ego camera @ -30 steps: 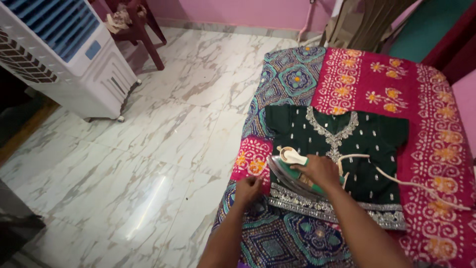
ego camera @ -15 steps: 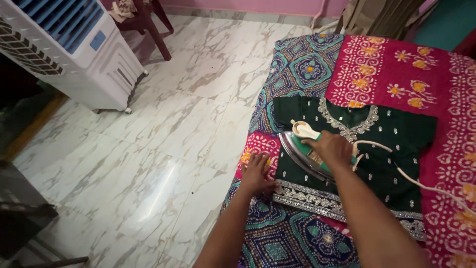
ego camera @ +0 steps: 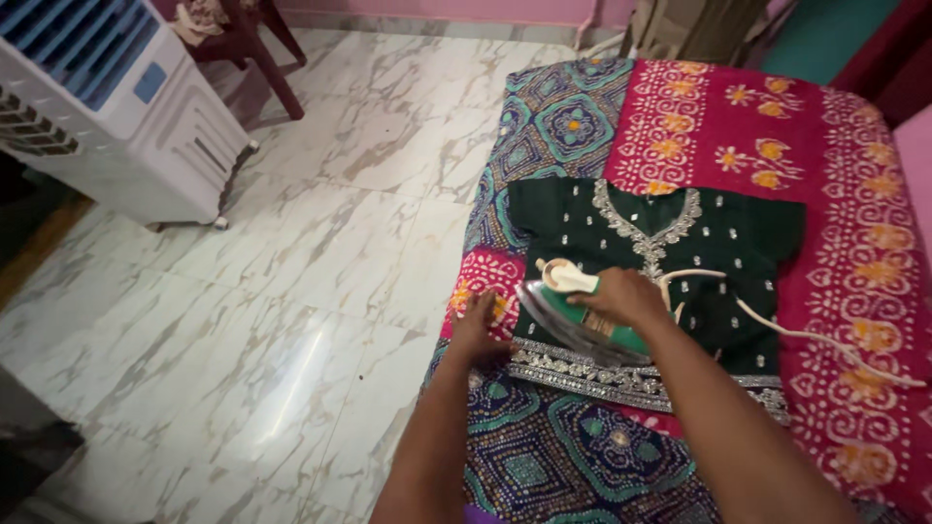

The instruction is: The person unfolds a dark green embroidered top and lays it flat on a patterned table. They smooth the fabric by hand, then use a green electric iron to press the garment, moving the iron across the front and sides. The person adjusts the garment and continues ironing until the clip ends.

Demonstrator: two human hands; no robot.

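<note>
Right hand (ego camera: 621, 296) wrapped around the handle of a green iron (ego camera: 573, 315) at frame centre, on a dark green dress (ego camera: 718, 252), left hand (ego camera: 478, 330) spread flat, pressing the hem's left corner, patterned bedcover (ego camera: 757, 126) underneath, white cord (ego camera: 825, 340) trailing right.

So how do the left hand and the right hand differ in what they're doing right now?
The right hand is closed around the handle of the green and cream iron, while the left hand lies flat and holds nothing. The right hand is over the dark green embroidered top; the left hand rests at that top's left edge, on the patterned bedcover. Both reach forward, close together, near the top's sequinned hem.
</note>
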